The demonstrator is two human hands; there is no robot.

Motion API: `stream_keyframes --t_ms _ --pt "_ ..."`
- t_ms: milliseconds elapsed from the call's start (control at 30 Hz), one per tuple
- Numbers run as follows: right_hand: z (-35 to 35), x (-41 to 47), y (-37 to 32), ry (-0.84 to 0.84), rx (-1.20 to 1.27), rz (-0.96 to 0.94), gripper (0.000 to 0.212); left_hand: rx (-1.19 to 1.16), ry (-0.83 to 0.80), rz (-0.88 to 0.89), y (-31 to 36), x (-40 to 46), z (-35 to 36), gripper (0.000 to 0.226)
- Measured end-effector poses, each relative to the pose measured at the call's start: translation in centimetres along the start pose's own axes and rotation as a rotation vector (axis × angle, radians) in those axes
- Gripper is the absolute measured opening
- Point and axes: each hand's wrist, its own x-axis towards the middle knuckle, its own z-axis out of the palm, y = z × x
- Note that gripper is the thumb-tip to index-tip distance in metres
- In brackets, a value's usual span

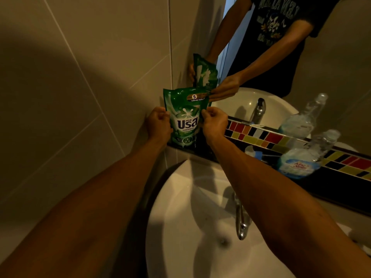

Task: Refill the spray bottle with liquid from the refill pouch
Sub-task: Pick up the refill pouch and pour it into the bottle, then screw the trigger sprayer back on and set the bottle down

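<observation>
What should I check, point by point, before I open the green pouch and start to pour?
1. Both hands on the green plastic refill pouch: ok. The left hand and the right hand pinch its two side edges.
2. Pouch upright: ok. It stands on the dark ledge in the corner.
3. Pouch opened: cannot tell. The top edge looks whole.
4. Receiving bottle ready: not ok. The clear plastic bottle with a blue label stands on the ledge to the right, apart from both hands; whether it has a cap cannot be told.
5. Spills would be caught: ok. The white ceramic sink lies directly below.
</observation>
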Motion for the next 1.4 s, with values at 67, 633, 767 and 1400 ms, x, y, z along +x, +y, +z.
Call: stream_keyframes --t_ms 67,633,767,1400 --pt "0.3 0.1 -0.1 -0.007 0.018 -0.006 0.019 -0.023 0.011 -0.002 -0.4 0.5 0.1 0.015" --pt "-11.4 -6.8 5.1 -0.026 -0.268 -0.083 0.046 0.391 -0.28 0.199 -3.7 -9.2 3.1 0.025" --pt "-15.9 -8.6 6.0 0.074 -0.302 -0.07 0.041 0.465 -0.487 0.212 -4.5 -11.7 5.7 0.043" --pt "-31.1 -7.2 6.4 0.345 -0.234 -0.033 0.073 0.677 -0.694 0.284 -6.1 -15.7 16.9 0.05"
